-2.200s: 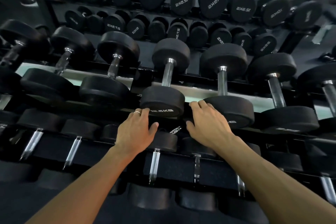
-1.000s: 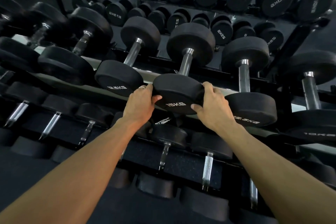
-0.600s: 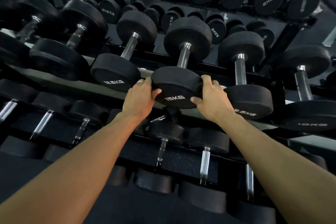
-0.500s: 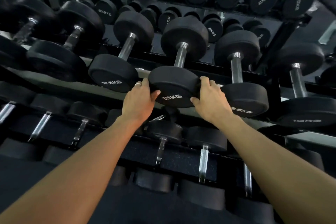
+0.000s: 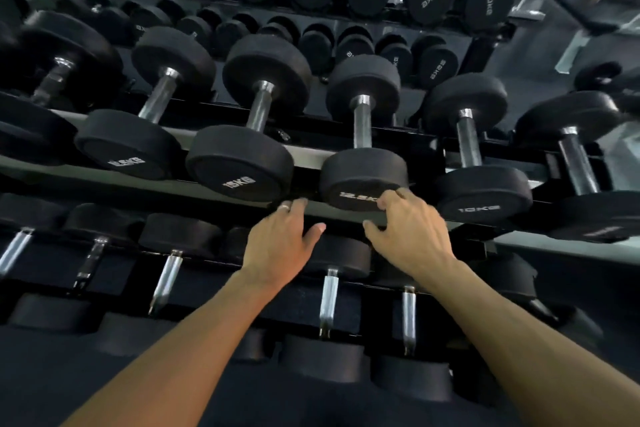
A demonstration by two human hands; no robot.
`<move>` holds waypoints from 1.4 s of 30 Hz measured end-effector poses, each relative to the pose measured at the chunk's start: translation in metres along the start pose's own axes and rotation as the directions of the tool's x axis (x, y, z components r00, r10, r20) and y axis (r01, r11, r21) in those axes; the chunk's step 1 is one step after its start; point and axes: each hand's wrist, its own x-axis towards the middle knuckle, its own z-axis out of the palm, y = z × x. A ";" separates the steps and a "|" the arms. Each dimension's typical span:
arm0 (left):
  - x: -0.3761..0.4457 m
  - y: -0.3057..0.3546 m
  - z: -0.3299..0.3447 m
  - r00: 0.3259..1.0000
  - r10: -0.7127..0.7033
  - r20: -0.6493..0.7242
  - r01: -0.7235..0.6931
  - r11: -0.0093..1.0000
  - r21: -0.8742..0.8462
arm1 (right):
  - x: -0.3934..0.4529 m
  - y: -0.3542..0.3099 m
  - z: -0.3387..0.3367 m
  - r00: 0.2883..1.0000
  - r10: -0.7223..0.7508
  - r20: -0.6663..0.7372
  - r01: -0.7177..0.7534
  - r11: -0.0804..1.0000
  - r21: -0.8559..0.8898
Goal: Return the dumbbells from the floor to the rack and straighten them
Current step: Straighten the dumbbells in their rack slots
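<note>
1. Black rubber-headed 12.5 kg dumbbell with a steel handle lies on the black steel rack, top tier.
2. Right hand: curled fingertips touch its near head (no clasp evident).
3. Left hand: fingers loose, at the rail, holding nothing.

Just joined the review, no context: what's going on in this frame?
A person is straightening dumbbells on a gym rack. Both hands are at the rack's upper row: the right hand has fingertips on the near head of the 12.5KG dumbbell, and the left hand reaches open just below the gap beside the 15KG dumbbell. Neither hand grips anything.
</note>
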 end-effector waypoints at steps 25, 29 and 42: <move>0.068 0.018 0.023 0.996 0.003 -0.088 -0.002 1.000 0.008 | 0.077 0.061 -0.001 0.989 -0.126 0.078 0.110 0.977 0.182; 0.068 0.017 0.022 0.996 0.050 -0.076 -0.050 0.999 0.000 | 0.076 0.061 0.001 0.991 -0.110 0.081 0.096 0.982 0.161; 0.067 0.014 0.026 0.994 0.055 -0.098 -0.055 0.998 0.009 | 0.074 0.056 0.001 0.991 -0.091 0.102 0.074 0.984 0.160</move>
